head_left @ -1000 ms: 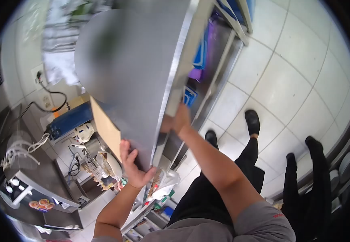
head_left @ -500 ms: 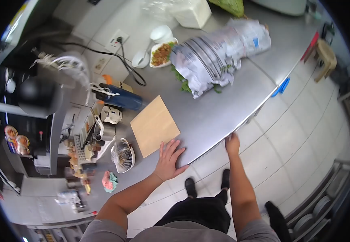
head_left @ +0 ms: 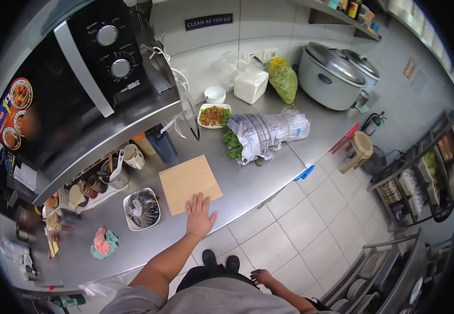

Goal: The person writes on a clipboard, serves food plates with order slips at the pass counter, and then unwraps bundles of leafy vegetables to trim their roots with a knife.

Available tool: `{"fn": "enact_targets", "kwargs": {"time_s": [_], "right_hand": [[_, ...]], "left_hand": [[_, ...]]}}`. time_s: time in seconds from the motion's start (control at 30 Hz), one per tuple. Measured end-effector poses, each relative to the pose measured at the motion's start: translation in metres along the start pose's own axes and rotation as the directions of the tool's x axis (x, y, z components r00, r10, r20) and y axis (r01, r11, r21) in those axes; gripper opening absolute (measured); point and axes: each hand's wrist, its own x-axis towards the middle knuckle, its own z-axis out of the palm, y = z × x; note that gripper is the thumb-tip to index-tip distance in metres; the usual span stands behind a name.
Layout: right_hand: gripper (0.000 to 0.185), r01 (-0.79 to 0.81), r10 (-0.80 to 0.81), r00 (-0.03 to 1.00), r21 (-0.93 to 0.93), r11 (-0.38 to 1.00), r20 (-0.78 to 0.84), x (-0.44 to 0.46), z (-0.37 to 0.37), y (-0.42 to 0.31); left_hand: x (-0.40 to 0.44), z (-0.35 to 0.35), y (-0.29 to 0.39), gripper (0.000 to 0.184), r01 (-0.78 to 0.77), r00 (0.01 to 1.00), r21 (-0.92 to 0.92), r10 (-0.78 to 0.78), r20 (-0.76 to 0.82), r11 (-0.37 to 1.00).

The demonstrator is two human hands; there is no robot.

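My left hand [head_left: 200, 217] lies flat with fingers spread on the near right corner of a thin tan square board [head_left: 187, 180]. The board rests on the steel counter. Low at my side hangs my right hand [head_left: 260, 277], away from the counter, its fingers loosely bent and apart with nothing visible in them. Left of the board is a white tub [head_left: 142, 209] with a dark, plastic-wrapped content. Farther right on the counter, leafy greens [head_left: 232, 144] stick out of a newspaper-wrapped bundle [head_left: 269, 133].
A microwave [head_left: 75, 68] sits on a shelf over the counter's left. Behind the bundle are a dish of chopped food [head_left: 214, 115], white bowls [head_left: 215, 94], a yellow-green bag [head_left: 283, 78] and a large lidded pot [head_left: 329, 76]. Crumpled cloths [head_left: 104, 243] lie at left; a stool [head_left: 359, 146] stands beyond.
My right hand has drawn back from the counter's front edge to beside my body. My left hand stays on the board. The view has turned and now takes in more of the room.
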Motion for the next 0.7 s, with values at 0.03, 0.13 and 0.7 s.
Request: {"fn": "enact_targets", "kwargs": {"time_s": [0.03,0.13,0.7], "right_hand": [[0.035,0.017,-0.017,0.998,-0.011,1.000,-0.052,-0.006,-0.006,-0.007],[0.037,0.078,-0.062,0.973,0.065,0.995,-0.221,-0.028,-0.017,-0.052],[0.029,0.661,-0.614,0.686,-0.020,0.750,-0.391,-0.056,-0.176,-0.372]], "left_hand": [[-0.001,0.000,-0.001,0.062,-0.025,1.000,-0.013,0.025,-0.008,1.000],[0.001,0.001,-0.005,0.060,-0.046,0.999,-0.031,0.046,-0.018,0.998],[0.159,-0.031,0.105,0.065,-0.329,0.938,-0.300,0.271,-0.217,0.895]]}}
